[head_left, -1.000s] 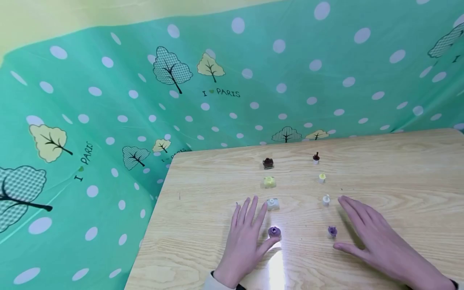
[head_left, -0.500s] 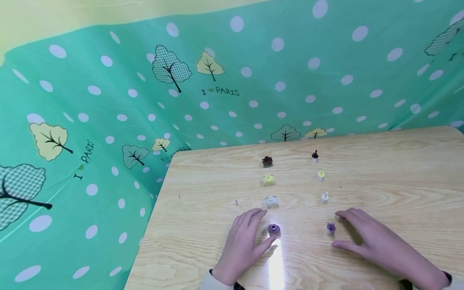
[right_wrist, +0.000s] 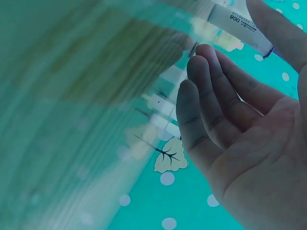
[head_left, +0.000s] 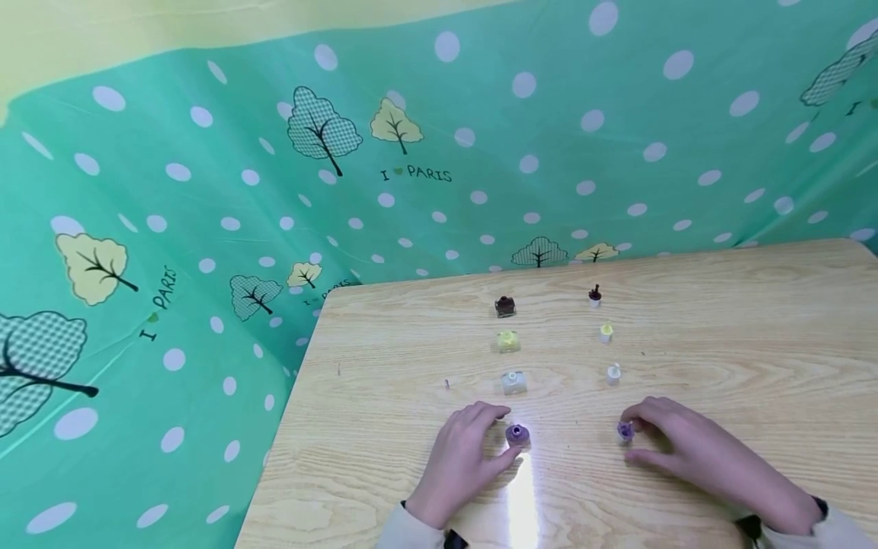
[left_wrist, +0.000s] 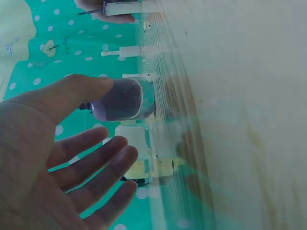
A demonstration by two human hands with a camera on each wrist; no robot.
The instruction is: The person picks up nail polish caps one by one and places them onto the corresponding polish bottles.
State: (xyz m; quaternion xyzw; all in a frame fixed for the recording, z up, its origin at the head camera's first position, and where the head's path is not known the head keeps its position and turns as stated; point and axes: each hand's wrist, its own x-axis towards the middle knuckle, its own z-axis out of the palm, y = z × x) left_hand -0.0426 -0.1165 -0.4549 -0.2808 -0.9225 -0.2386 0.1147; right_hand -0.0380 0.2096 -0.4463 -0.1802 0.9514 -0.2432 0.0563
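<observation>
- Nearest on the wooden table (head_left: 720,320): purple nail polish bottle (head_left: 517,435), upright and uncapped, last in a column of four small bottles.
- Left hand (head_left: 459,465) cupped round it, thumb tip laid against the bottle (left_wrist: 120,99), other fingers (left_wrist: 103,165) loosely spread and curved, just short of the glass.
- Right hand (head_left: 693,450) pinching the purple brush cap (head_left: 625,431) between thumb and forefinger; remaining fingers (right_wrist: 206,100) lightly bent, side by side, holding nothing.
- Likely light, stiff and smooth: small glass body, slippery under dry fingertips, breakable if knocked off the edge, and spillable while open.
- Best held low on the flat sides, thumb opposite forefinger, well clear of the open neck.
- Cap slim and light; grip on the handle only, since the brush below looks wet.
- Just beyond the purple bottle: clear bottle (head_left: 513,382), then yellow bottle (head_left: 508,341), then brown bottle (head_left: 505,306).
- Matching caps in a second column to the right: white cap (head_left: 613,373), yellow cap (head_left: 607,331), brown cap (head_left: 594,295).
- Nothing between bottle and cap; only the clear bottle close enough to be tipped by a stray knuckle.
- Behind and to the left, a green spotted cloth (head_left: 206,191) with tree prints.
</observation>
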